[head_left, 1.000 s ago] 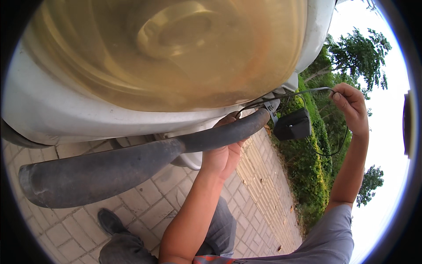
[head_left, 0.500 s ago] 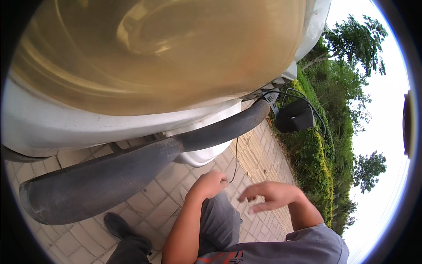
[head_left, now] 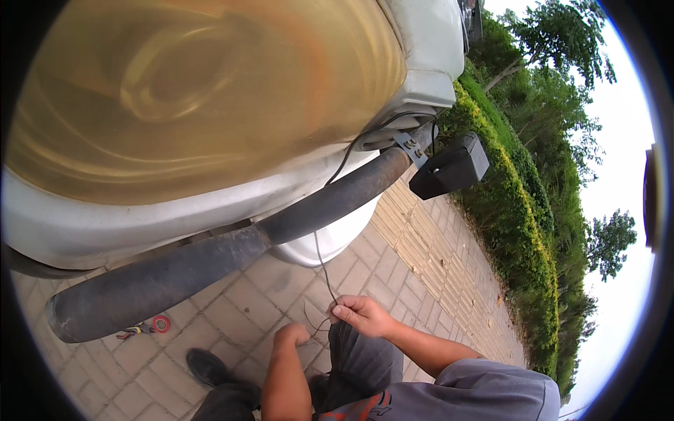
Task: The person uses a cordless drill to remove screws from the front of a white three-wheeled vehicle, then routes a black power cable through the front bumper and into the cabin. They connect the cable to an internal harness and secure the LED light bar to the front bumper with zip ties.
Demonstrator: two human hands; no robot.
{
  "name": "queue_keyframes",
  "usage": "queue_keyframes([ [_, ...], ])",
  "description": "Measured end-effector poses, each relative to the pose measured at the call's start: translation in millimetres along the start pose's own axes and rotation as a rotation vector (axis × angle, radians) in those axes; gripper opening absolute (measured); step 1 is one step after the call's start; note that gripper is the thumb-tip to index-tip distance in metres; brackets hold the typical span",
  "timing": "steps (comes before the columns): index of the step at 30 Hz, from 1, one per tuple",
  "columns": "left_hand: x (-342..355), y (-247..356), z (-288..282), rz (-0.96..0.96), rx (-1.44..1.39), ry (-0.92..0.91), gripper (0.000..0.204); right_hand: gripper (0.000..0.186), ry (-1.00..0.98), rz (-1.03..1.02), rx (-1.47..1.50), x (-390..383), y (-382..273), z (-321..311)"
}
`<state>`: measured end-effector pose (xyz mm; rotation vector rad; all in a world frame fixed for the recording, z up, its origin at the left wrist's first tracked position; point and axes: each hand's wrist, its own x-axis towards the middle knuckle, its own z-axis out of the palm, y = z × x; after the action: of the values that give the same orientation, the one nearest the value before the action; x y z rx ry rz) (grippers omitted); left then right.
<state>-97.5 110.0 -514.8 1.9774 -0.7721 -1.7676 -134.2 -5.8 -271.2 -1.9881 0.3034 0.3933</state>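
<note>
Head view: I see the right hand point(head_left: 366, 316) pinching the thin cable point(head_left: 324, 266), long axis running up from its fingers behind the black tube point(head_left: 340, 198); curled left hand point(head_left: 290, 335) left of them, hold unclear.

A leafy tree point(head_left: 564, 36) and a yellow-flecked hedge point(head_left: 511, 245) border brick paving point(head_left: 235, 305).

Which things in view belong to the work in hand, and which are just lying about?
In hand:
dark cable, pinched in the right hand
black box on the metal bracket, seemingly joined to that cable

Lying about:
red ring on the paving
small tools beside it, untouched, though possibly for this work
</note>
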Motion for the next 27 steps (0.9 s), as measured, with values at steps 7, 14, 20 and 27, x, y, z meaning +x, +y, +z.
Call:
queue_keyframes([
  [7, 1.6, -12.1, -41.3, -0.001, -0.064, 0.253, 0.035, 0.019, 0.935, 0.054, -0.749, -62.2, 143.2, -76.8],
  [14, -177.1, 135.5, -122.7, 0.591, -0.005, 0.567, 0.025, 0.024, 0.797, -0.090, -0.049, -75.9, 51.6, -72.4],
  [20, -265.6, 163.7, -132.9, 0.945, -0.630, 0.665, 0.015, 0.028, 0.490, -0.797, -0.316, -0.7, -74.6, -55.7],
  [27, -213.8, 164.6, -152.1, 1.212, -1.369, 0.782, 0.018, 0.018, 0.459, -0.461, 0.387, 16.2, -75.5, -42.6],
])
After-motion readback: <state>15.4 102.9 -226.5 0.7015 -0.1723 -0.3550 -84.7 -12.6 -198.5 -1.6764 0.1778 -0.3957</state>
